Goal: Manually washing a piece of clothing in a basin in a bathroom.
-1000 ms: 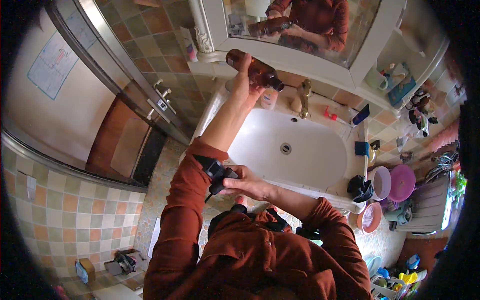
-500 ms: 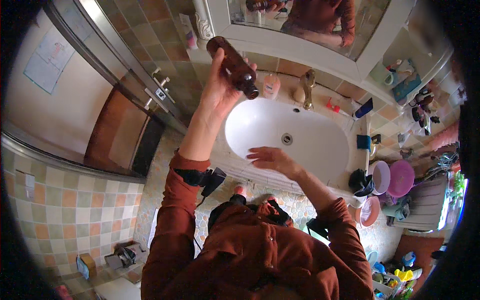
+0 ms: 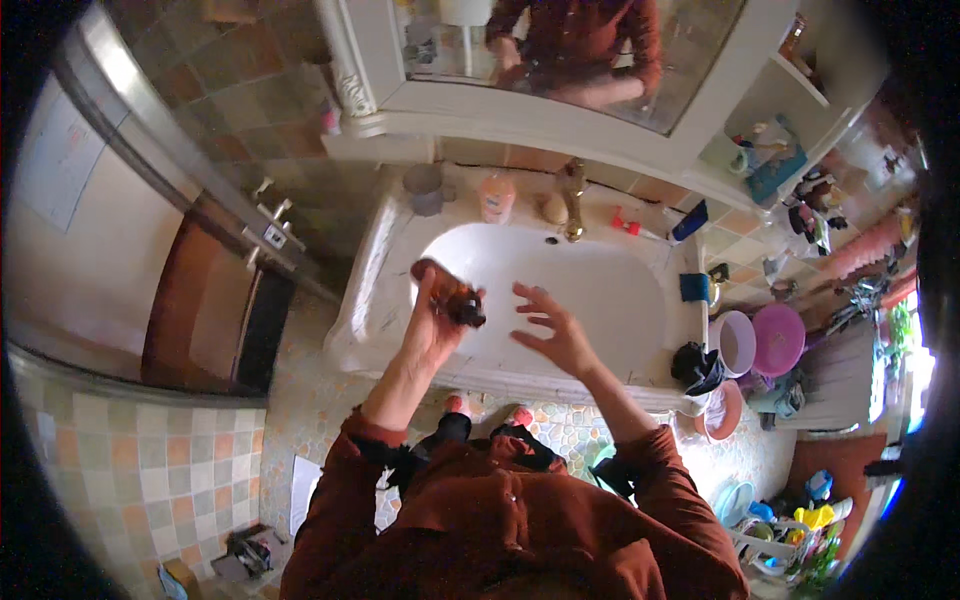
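A brown bottle point(image 3: 446, 290) lies tilted in my left hand point(image 3: 432, 330), its dark neck end pointing toward my right side. The fingers wrap round the bottle's body. Whether a cap sits on the neck is hard to make out. My right hand point(image 3: 556, 335) hovers a short way off to the right, fingers spread, holding nothing. Both hands are above the white washbasin point(image 3: 620, 290), the left one over its left part.
Along the back of the counter stand a grey mug point(image 3: 426, 189), a pinkish pump bottle point(image 3: 496, 197), a brass tap point(image 3: 573, 200), a red-headed item point(image 3: 626, 222) and a dark blue tube point(image 3: 689, 221). A mirror cabinet point(image 3: 500, 100) overhangs the back. Basins point(image 3: 778, 339) stand at the right.
My left hand has brought the bottle down and nearer to me, over the basin. The fingers of my right hand have spread wider. The grey mug now shows.
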`<state>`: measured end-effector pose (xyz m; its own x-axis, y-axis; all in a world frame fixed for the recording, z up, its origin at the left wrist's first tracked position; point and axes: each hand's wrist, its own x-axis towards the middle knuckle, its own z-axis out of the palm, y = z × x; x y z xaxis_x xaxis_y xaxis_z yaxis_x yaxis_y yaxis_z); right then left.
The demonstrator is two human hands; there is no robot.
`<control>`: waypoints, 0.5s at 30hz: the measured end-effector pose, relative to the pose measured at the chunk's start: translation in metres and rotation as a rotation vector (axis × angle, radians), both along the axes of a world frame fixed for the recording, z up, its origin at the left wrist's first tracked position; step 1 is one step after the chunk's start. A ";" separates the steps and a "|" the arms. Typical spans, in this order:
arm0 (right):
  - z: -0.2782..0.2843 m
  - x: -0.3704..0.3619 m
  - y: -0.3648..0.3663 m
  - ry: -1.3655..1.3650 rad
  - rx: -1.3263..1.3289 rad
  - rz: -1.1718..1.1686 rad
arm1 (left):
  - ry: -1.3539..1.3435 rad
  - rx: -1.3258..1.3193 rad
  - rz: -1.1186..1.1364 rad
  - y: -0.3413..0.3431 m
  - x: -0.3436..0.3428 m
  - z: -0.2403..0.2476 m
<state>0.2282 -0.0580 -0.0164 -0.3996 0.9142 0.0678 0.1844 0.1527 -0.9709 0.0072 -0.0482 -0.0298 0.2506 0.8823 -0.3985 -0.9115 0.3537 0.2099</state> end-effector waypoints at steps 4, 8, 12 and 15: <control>0.021 -0.025 0.002 -0.275 0.376 0.159 | 0.264 -0.037 -0.248 -0.019 0.009 -0.025; 0.011 -0.031 0.006 -0.268 0.536 0.274 | 0.247 0.050 -0.262 -0.019 0.016 -0.037; 0.012 -0.030 0.006 -0.286 0.519 0.267 | 0.247 0.060 -0.440 -0.021 0.005 -0.038; 0.007 -0.026 0.009 -0.327 0.502 0.228 | 0.409 -0.028 -0.587 -0.024 -0.006 -0.041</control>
